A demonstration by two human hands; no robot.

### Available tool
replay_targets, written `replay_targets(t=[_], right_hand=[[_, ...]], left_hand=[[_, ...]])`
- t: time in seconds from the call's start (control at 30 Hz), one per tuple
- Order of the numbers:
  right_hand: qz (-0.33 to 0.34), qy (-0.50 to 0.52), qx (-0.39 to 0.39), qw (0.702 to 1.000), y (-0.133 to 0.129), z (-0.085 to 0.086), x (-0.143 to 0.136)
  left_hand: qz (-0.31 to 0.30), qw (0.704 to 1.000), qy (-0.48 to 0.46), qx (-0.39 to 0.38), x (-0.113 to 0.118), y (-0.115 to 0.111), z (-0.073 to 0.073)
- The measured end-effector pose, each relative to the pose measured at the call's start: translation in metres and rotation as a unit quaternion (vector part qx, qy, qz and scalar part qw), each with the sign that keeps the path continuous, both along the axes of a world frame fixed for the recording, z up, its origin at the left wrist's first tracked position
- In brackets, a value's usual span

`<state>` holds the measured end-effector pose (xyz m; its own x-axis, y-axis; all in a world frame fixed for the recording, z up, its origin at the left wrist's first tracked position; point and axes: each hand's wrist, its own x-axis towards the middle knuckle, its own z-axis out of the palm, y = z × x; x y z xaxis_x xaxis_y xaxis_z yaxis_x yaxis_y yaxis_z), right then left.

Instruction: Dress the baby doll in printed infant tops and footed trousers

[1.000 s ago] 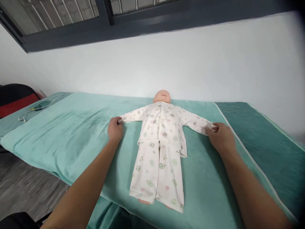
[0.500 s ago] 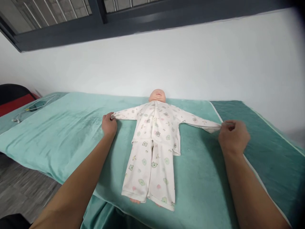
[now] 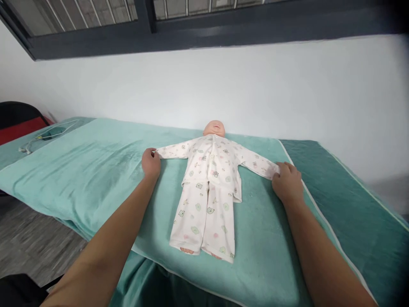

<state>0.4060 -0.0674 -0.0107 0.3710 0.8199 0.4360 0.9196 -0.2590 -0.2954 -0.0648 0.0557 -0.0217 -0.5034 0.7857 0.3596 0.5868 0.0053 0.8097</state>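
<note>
A baby doll [image 3: 214, 128] lies on its back, dressed in a white printed long-sleeved top [image 3: 212, 160] and matching trousers [image 3: 204, 219]. Both its sleeves are spread out to the sides, and its toes show below the trouser hems. At the cuff of the sleeve on the left, my left hand [image 3: 151, 163] is closed in a pinch. My right hand [image 3: 288, 181] has its fingers closed on the end of the other sleeve, low over the cover. Whether the doll's hands are inside the cuffs is hidden.
A light green cover [image 3: 105, 170] lies beneath the doll, with a darker green cloth [image 3: 345, 192] on the right. A white cable [image 3: 28, 147] rests at the far left near a black and red chair [image 3: 22, 123]. Behind stands a white wall [image 3: 204, 85] under a dark window frame [image 3: 204, 40].
My right hand has come inward and down, and the sleeve it holds is less stretched. My left hand stays at its cuff. The camera view has shifted slightly.
</note>
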Motion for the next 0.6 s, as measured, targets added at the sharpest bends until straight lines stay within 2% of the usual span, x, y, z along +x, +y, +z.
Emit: replay_targets(t=[0.1, 0.17, 0.27, 0.33, 0.4, 0.47, 0.53, 0.6], right_hand=[[-0.046, 0.026, -0.004, 0.999, -0.01, 0.002, -0.003], [-0.054, 0.032, 0.002, 0.998, -0.022, 0.004, -0.008], [-0.03, -0.004, -0.001, 1.0, -0.047, 0.005, -0.022], [-0.006, -0.04, -0.009, 0.999, -0.07, 0.004, -0.034], [0.012, -0.057, -0.025, 0.998, -0.095, 0.003, -0.046], [0.028, -0.056, -0.049, 0.997, -0.119, 0.001, -0.055], [0.049, -0.059, -0.063, 0.995, -0.138, 0.0, -0.061], [0.068, -0.066, -0.056, 0.994, -0.149, -0.001, -0.064]], left_hand=[[0.01, 1.0, -0.016, 0.016, 0.001, -0.012, 0.004], [0.013, 0.999, -0.031, 0.03, 0.0, -0.027, 0.008], [0.009, 0.998, -0.046, 0.051, -0.012, -0.067, 0.013], [0.003, 0.997, -0.041, 0.062, -0.037, -0.104, 0.01], [0.008, 0.997, 0.005, 0.071, -0.082, -0.15, -0.001], [0.04, 0.997, 0.062, 0.028, -0.142, -0.205, -0.019], [0.075, 0.984, 0.143, -0.08, -0.211, -0.268, -0.039], [0.153, 0.946, 0.186, -0.215, -0.275, -0.333, -0.054]])
